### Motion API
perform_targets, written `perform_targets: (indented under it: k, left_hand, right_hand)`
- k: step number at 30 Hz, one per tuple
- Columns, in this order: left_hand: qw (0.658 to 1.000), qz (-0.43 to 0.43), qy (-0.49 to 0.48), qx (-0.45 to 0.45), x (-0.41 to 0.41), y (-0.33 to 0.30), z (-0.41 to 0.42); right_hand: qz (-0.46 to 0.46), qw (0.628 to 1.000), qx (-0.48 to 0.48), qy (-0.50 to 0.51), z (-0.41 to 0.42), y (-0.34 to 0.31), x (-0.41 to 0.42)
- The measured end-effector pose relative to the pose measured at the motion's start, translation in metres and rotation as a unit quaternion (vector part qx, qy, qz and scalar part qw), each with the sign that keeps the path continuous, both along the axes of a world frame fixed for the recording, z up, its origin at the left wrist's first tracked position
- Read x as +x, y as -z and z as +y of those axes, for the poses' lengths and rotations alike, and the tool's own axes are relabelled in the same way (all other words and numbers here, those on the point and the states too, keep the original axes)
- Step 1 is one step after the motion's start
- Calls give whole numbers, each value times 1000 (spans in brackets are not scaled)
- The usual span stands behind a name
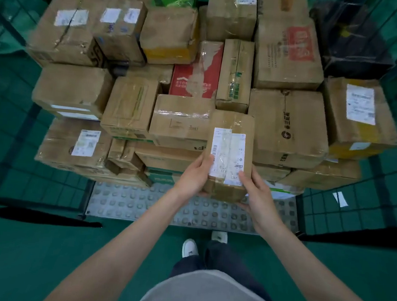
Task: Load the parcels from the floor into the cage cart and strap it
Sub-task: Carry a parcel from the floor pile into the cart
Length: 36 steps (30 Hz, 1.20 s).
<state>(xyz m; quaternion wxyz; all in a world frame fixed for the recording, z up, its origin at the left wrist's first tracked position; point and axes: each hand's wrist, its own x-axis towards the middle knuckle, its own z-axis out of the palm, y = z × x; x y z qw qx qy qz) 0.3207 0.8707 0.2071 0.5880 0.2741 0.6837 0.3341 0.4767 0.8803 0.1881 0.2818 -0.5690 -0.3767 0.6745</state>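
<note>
Both hands gripping one narrow cardboard parcel (229, 153), taped, w/ two white labels on top face. Left hand (196, 174) curling round its near-left edge, thumb on top; right hand (258, 196) clasping near-right corner, fingers under. Parcel is hovering at the front of the cage cart (319, 213), above its studded metal floor plate (140, 205). Beyond the fingertips: stacked brown boxes (129, 106), creased, glossy tape; one red carton (194, 78) farther back. Green wire mesh flanking both wrists.

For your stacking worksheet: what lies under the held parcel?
Under the held parcel, gripped by left hand and right hand, show stacked boxes and studded cart floor. Directly beneath is hidden.
</note>
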Motion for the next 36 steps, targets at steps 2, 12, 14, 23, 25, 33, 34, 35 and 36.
perform_targets:
  k: [2,12,14,23,25,33,34,35,36]
  left_hand:
    - [1000,3,-1,-2,-2,8,11]
    - [998,27,-50,-22,-2,52,77]
    - [996,47,-67,-33,-1,61,87]
    - [989,90,-107,-48,9,84,101]
    - [990,78,-112,-45,9,82,101]
    - [988,-13,-124,-88,-12,69,74]
    - [990,-8,-111,-88,-16,69,64]
    - [990,-5,-114,-86,-19,70,56]
    - [989,-4,-116,-86,-21,70,46]
  right_hand:
    - [-4,1000,-2,-4,11,6,-2]
    - [-113,992,27,-37,77,37,-11]
    - [-139,990,31,-22,82,41,-14]
    - [-168,985,30,22,86,58,-18]
    - [-166,986,26,15,87,58,-17]
    - [-156,986,-26,59,90,50,-1]
    - [-143,986,-30,77,84,47,1]
    - [-128,987,-35,86,80,46,4]
    - [-111,988,-42,101,71,45,6]
